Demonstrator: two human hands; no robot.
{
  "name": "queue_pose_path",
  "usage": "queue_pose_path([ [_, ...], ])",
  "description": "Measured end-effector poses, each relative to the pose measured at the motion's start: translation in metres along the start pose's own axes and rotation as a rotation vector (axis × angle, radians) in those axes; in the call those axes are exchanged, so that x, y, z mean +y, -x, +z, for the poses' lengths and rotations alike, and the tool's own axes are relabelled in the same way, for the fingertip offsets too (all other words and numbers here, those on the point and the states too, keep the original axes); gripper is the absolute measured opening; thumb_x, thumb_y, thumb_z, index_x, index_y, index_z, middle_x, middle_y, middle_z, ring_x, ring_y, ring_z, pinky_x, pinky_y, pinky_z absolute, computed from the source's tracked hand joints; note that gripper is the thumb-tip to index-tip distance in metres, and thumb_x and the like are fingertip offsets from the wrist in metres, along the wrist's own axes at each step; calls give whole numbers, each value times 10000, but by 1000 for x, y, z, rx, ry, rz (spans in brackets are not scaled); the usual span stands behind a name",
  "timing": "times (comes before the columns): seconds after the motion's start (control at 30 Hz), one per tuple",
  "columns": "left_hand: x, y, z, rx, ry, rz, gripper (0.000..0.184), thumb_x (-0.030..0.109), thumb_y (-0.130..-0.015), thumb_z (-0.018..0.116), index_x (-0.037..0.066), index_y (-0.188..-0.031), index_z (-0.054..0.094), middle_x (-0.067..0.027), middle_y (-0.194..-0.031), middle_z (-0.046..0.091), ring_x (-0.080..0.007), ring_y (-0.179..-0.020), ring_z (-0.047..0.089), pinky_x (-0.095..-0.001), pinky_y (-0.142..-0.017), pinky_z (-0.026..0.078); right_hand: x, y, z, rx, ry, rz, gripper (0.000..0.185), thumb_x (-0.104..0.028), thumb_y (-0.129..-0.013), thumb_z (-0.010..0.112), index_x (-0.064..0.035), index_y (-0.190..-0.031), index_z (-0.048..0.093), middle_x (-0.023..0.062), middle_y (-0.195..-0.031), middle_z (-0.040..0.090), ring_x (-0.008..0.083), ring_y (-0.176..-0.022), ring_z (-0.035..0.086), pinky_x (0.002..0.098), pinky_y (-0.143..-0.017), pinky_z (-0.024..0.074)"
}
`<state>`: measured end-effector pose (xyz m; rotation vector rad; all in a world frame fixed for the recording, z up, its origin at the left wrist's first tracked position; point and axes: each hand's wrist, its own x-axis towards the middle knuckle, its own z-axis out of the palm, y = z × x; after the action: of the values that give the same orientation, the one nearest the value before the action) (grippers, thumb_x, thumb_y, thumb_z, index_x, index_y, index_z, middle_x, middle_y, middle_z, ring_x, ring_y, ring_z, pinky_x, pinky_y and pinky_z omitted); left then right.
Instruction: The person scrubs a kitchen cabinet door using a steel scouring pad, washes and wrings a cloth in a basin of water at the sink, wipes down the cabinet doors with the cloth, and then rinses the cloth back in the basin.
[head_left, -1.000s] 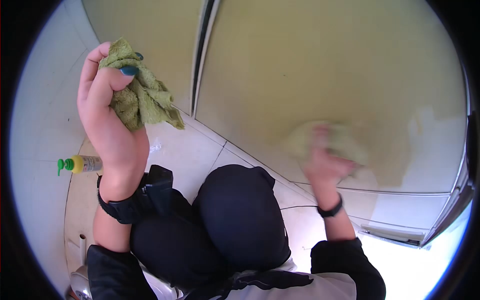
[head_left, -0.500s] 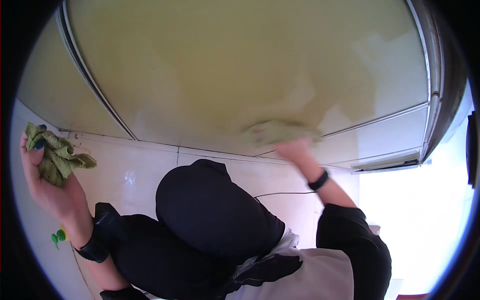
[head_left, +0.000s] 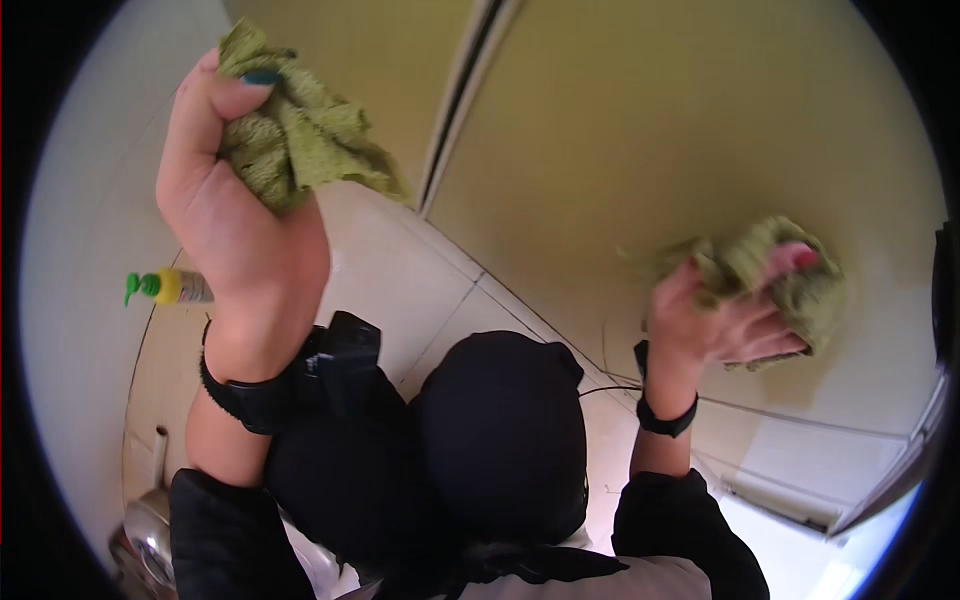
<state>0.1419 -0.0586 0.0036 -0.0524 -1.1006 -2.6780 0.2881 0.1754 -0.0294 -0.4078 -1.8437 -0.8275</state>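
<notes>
My left hand (head_left: 250,240) is raised at the upper left, its thumb and fingers closed around a crumpled green cleaning cloth (head_left: 310,140) that hangs free of the cabinet. At the right, my right hand (head_left: 705,325) grips a second green cloth (head_left: 810,290) and lays it against a yellowish cabinet door (head_left: 640,130). The fingers are spread over that bunched cloth and slightly blurred. Around each wrist is a black band.
A dark gap (head_left: 462,100) with pale edging separates the two door panels. On the left stands a yellow pump bottle (head_left: 182,286) with a green top, and below it a shiny metal vessel (head_left: 150,535). Pale floor tiles (head_left: 400,285) and my bent knees lie below.
The view has swung left, and both hands appear higher or farther right in it. My right hand's cloth has shifted across the door. Both cloths stay held.
</notes>
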Motion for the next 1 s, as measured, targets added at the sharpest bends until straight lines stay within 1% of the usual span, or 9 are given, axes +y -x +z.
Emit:
queue_pose_path([
  [0.17, 22, -3, -26, -132, -124, 140, 346, 90, -791, 443, -62, -1099, 483, -136, -955, 555, -242, -832, 547, -351, -732, 436, -90, -4, 19, -182, 59, -209, 611, -283, -761, 532, -145, -1342, 403, 120, -1160, 547, 346, -1013, 494, 550, -900, 285],
  [0.3, 43, 0, -29, -304, 60, 16, 334, 91, -773, 440, -55, -1072, 477, -133, -947, 534, -239, -826, 520, -358, -734, 436, -148, 32, 37, -291, -100, -469, 508, -188, -788, 492, -206, -1296, 470, -33, -920, 592, 116, -843, 521, 353, -757, 353],
  [0.43, 34, 3, -17, -227, -83, 193, 343, 97, -757, 434, -31, -1075, 463, -124, -938, 520, -230, -808, 517, -360, -738, 449, -180, 111, 67, -375, -380, -581, 221, -192, -805, 464, -225, -989, 582, -87, -808, 534, 38, -834, 504, 199, -760, 351],
  [0.5, 32, -4, -19, -108, -319, 249, 346, 100, -752, 431, -13, -1078, 458, -121, -937, 520, -227, -803, 525, -362, -736, 460, -178, 152, 79, -460, -490, -753, 257, -164, -819, 441, -169, -1045, 563, -44, -879, 552, 70, -902, 519, 209, -833, 366],
  [0.6, 40, 0, 2, -24, -281, 135, 325, 72, -681, 454, 3, -997, 474, -107, -928, 518, -193, -774, 520, -300, -698, 449, -164, 186, 80, -799, -561, -1052, 295, -141, -825, 419, -84, -1090, 535, 32, -1022, 561, 121, -985, 515, 253, -890, 363],
  [0.7, 36, 7, 17, -219, -332, 253, 278, 19, -606, 533, 18, -882, 507, -76, -875, 516, -163, -734, 508, -244, -641, 415, -142, 209, 72, -1008, -642, -1170, 280, -143, -822, 417, -70, -1061, 544, 41, -991, 567, 132, -951, 523, 265, -860, 371],
  [0.77, 35, 7, 25, -403, -384, 400, 255, 11, -585, 583, 33, -830, 517, -61, -822, 511, -168, -692, 505, -234, -602, 407, -117, 206, 62, -1183, -689, -1169, 272, -144, -820, 416, -60, -1042, 550, 46, -970, 572, 140, -929, 528, 272, -839, 376],
  [0.83, 45, 15, 7, -583, -392, 301, 276, 68, -590, 627, 46, -843, 518, -64, -805, 500, -198, -650, 493, -246, -537, 400, -92, 199, 45, -1394, -700, -1111, 266, -145, -818, 415, -50, -1022, 556, 52, -949, 576, 147, -906, 534, 279, -818, 381],
  [1.0, 65, 10, 0, -772, -708, 313, 382, 104, -594, 615, 42, -945, 476, -67, -803, 450, -207, -665, 501, -303, -507, 422, 19, 133, -7, -2018, -579, -689, 257, -148, -814, 413, -26, -974, 572, 66, -897, 586, 165, -849, 547, 298, -767, 393],
])
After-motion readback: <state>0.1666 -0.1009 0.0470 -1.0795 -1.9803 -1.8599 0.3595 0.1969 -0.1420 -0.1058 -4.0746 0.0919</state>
